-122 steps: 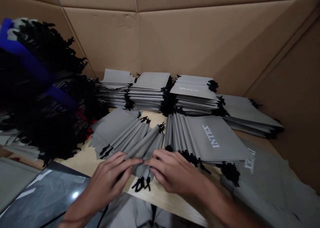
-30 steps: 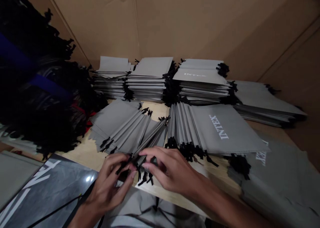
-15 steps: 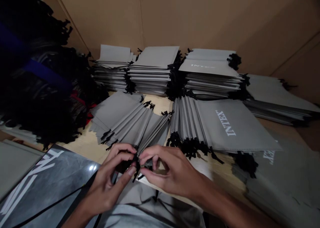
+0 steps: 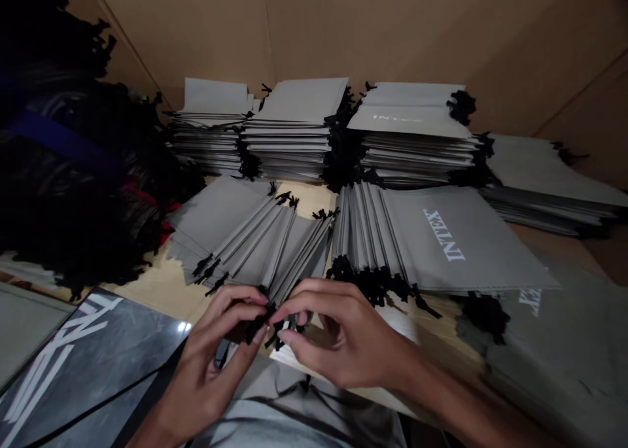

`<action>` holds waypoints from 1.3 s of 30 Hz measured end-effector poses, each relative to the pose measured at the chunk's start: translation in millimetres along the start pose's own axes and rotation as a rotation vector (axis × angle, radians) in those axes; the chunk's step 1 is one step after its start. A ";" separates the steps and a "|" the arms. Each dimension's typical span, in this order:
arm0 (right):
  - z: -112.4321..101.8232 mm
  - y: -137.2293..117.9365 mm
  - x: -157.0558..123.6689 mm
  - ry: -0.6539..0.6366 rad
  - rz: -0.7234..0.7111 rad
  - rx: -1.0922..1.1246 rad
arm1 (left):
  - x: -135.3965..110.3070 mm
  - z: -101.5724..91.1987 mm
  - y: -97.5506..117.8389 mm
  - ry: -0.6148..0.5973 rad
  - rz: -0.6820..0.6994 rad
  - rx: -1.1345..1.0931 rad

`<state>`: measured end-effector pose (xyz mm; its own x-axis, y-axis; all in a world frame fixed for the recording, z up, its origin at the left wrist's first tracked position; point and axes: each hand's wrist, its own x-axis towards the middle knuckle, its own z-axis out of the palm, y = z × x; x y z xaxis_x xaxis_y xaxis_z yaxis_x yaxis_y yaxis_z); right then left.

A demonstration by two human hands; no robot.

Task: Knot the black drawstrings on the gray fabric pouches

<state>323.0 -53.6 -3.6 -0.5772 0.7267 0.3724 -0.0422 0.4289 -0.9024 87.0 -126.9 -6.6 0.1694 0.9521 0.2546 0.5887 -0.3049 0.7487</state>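
My left hand [image 4: 218, 343] pinches a black drawcord [image 4: 256, 324] between its thumb and fingers, just above the table's near edge. My right hand [image 4: 338, 330] meets it from the other side, its index fingertip on the cord and its thumb close below. The cord ends are partly hidden by the fingers. Directly beyond the hands lies a fan of grey drawstring pouches [image 4: 250, 235] with black knotted cords. To its right, a second row of grey pouches [image 4: 426, 232] overlaps, the top one printed INTEX in white.
Tall stacks of grey pouches [image 4: 289, 140] line the back against a brown cardboard wall [image 4: 314, 29]. A dark heap of black cords [image 4: 73, 193] rises at left. A glossy dark box with white lettering [image 4: 122, 356] sits at lower left. More pouches [image 4: 579, 343] lie at lower right.
The view has shifted slightly. My right index fingertip has come closer to the left fingers, and the black cord between the hands now lies more slanted.
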 end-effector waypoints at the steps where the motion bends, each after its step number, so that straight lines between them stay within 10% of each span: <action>1: -2.7 0.5 0.4 -0.017 -0.011 -0.005 | 2.0 -0.3 2.7 -0.007 -0.007 0.019; 15: -1.3 -23.7 -37.3 0.011 0.094 -0.442 | 21.4 13.7 0.7 -0.060 -0.076 -0.027; 32: 21.0 -17.9 -47.9 0.340 0.108 -0.298 | 22.7 8.1 7.5 -0.110 -0.023 -0.011; 39: 3.4 -32.1 -44.3 0.082 0.134 -0.649 | 23.2 4.3 3.7 -0.136 0.040 0.062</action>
<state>347.2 -101.4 8.1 -0.4781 0.8236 0.3050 0.5397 0.5495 -0.6378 96.5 -105.9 -0.5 0.2971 0.9347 0.1951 0.6262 -0.3450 0.6992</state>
